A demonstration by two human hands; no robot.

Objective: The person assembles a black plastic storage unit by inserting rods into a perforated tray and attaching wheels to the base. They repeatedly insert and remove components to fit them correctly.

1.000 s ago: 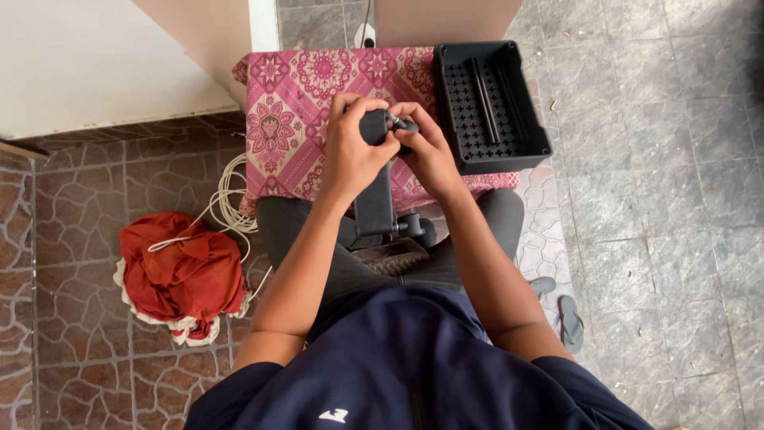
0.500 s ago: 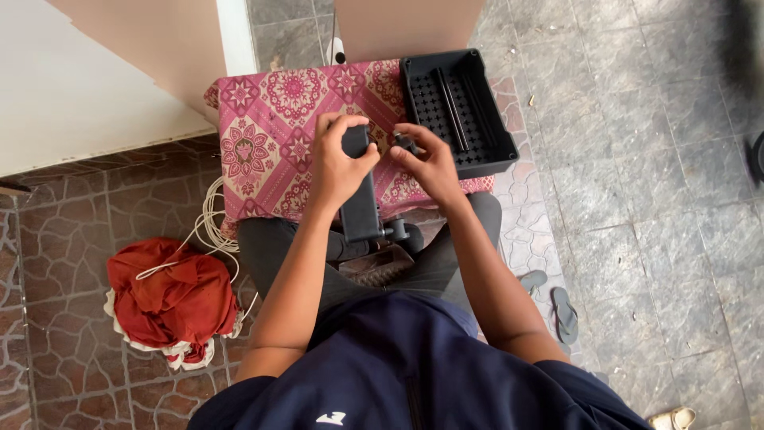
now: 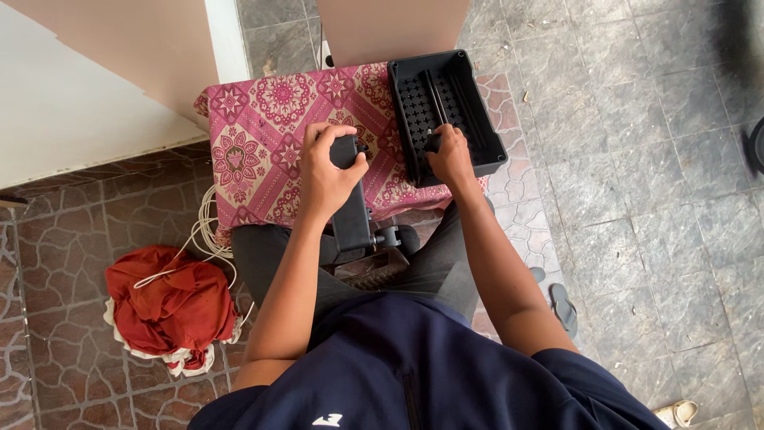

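My left hand (image 3: 328, 170) grips the top of a long black device (image 3: 350, 209) that stands upright between my knees against the edge of a small table. My right hand (image 3: 449, 154) rests inside a black perforated plastic tray (image 3: 485, 135) at the table's right side, fingers closed around a small dark part (image 3: 432, 142). A pink patterned cloth (image 3: 267, 135) covers the table. What the small part is cannot be made out.
A bundle of red cloth (image 3: 171, 306) lies on the tiled floor to my left, with a coil of white cord (image 3: 205, 227) beside it. A white wall panel (image 3: 87, 87) stands at the upper left. A sandal (image 3: 563, 306) lies by my right leg.
My right hand has left the top of the black device and moved right into the black tray. My left hand stays on the device. The camera has shifted slightly.
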